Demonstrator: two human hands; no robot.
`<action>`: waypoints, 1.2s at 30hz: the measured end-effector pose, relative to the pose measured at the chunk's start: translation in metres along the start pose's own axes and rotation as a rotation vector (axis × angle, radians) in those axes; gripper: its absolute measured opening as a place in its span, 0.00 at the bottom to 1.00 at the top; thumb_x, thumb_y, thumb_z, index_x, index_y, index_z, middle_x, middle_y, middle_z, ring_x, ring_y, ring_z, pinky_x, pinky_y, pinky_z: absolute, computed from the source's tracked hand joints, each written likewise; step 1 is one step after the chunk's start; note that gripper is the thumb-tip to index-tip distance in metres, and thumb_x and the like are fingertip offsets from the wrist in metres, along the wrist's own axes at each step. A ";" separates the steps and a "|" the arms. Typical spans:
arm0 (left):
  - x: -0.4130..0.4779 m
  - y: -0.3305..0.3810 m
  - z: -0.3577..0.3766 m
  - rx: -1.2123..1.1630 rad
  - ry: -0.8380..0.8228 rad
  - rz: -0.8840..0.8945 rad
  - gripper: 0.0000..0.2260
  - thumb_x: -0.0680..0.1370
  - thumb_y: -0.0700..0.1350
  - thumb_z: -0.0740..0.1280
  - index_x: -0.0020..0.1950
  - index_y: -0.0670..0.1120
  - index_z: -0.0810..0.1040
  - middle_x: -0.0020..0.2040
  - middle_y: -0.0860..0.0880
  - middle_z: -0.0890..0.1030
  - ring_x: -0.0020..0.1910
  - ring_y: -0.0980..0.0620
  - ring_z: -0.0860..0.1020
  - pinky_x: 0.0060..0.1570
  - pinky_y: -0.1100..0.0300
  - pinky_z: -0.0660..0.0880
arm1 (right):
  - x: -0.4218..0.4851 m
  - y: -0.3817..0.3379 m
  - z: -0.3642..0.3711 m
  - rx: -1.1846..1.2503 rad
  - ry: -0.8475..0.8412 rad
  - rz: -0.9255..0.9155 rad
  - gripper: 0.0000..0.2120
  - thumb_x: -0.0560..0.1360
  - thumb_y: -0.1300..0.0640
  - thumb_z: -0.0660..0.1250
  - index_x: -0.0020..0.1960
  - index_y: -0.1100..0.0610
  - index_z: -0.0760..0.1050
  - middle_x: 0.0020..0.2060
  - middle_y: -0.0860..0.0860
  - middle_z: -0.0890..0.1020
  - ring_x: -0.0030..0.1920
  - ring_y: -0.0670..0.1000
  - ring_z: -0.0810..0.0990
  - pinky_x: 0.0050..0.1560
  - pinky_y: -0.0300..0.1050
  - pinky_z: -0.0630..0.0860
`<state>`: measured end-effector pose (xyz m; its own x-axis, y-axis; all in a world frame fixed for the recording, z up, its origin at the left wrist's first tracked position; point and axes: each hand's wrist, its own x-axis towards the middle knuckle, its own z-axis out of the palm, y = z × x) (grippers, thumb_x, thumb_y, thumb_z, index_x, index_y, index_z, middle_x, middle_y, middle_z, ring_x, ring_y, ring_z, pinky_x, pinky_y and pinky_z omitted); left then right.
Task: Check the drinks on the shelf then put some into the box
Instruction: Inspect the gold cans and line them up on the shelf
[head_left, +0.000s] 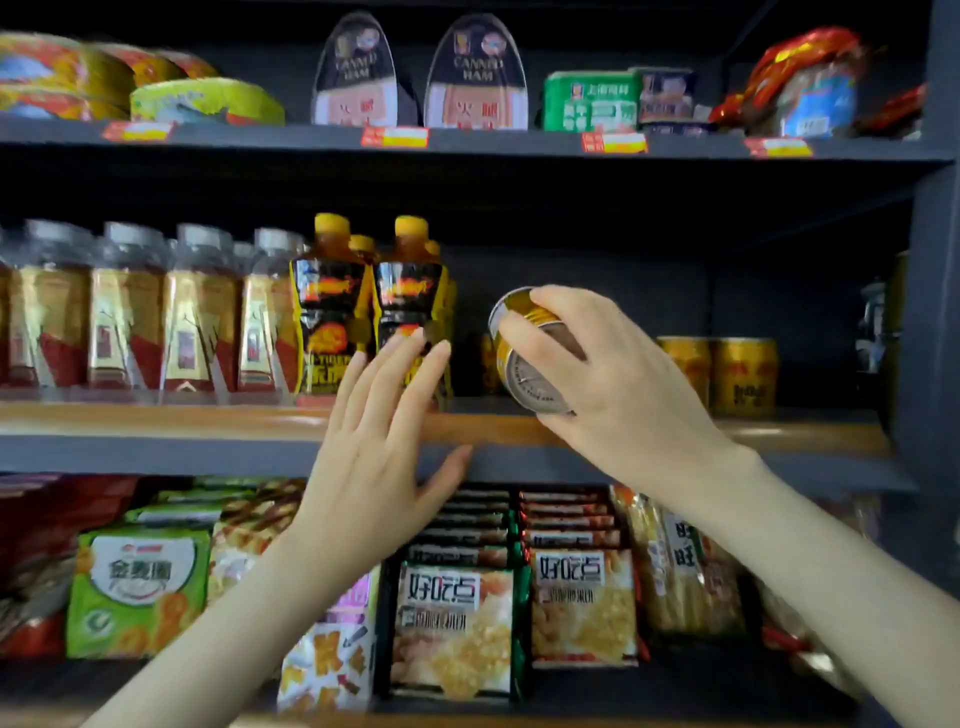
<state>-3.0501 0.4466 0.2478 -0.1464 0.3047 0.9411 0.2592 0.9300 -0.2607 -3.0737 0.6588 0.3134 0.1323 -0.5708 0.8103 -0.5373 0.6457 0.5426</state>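
Right hand (613, 364) grips a tilted gold can (524, 358) for checking above the shelf (156, 415), left hand (379, 447) open; boxing it likely follows.

The can (532, 376) is shiny gold metal with a duller silver end. The bottles (124, 306) are clear plastic under glossy labels. The shelf (519, 150) is matt grey, its lip smooth wood. The snack packets (452, 629) are glossy film.

Right hand (623, 384) hides much of the gold can (532, 376); 4 price tags (395, 137) seem unreadably blurred.
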 end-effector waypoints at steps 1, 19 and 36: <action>-0.012 0.016 0.000 -0.061 0.003 -0.012 0.32 0.77 0.52 0.64 0.77 0.42 0.56 0.76 0.41 0.62 0.76 0.44 0.59 0.76 0.45 0.54 | -0.012 -0.012 -0.008 0.045 0.000 -0.005 0.32 0.66 0.61 0.74 0.67 0.56 0.65 0.61 0.61 0.74 0.63 0.57 0.67 0.59 0.49 0.74; -0.263 0.128 -0.013 -0.870 -0.636 -0.699 0.30 0.71 0.59 0.70 0.68 0.59 0.61 0.64 0.71 0.67 0.63 0.68 0.70 0.56 0.69 0.72 | -0.242 -0.191 0.009 1.193 -0.653 0.842 0.31 0.67 0.55 0.78 0.64 0.41 0.68 0.61 0.39 0.71 0.61 0.41 0.72 0.58 0.41 0.76; -0.270 0.150 -0.043 -1.091 -0.469 -1.342 0.29 0.62 0.53 0.78 0.61 0.56 0.73 0.55 0.58 0.81 0.58 0.56 0.79 0.53 0.61 0.77 | -0.262 -0.258 0.017 2.417 -0.522 1.997 0.26 0.75 0.38 0.61 0.63 0.55 0.79 0.63 0.60 0.78 0.61 0.60 0.79 0.53 0.58 0.79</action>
<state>-2.9308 0.4949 -0.0363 -0.9477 -0.2606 0.1844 0.1684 0.0825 0.9823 -2.9840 0.6331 -0.0431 -0.6232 -0.7471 -0.2313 0.6734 -0.3622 -0.6445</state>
